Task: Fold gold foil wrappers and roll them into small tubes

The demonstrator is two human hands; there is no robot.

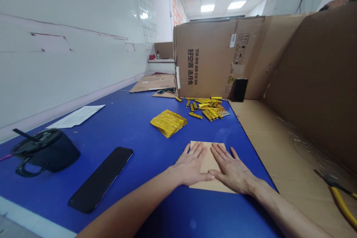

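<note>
Beige paper sheet [208, 163] lies flat on the bench [147, 160], on the near side of the gold foil stack [169, 122], directly under the left hand [191, 165] and right hand [233, 169]. Both rest palm-down, spread flat, grasping nothing, the left closer to that stack.

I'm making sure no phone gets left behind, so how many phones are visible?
2: a black phone lies flat on the blue table near the dark mug; what looks like a second phone stands against the printed carton. More could be hidden behind it.
</note>
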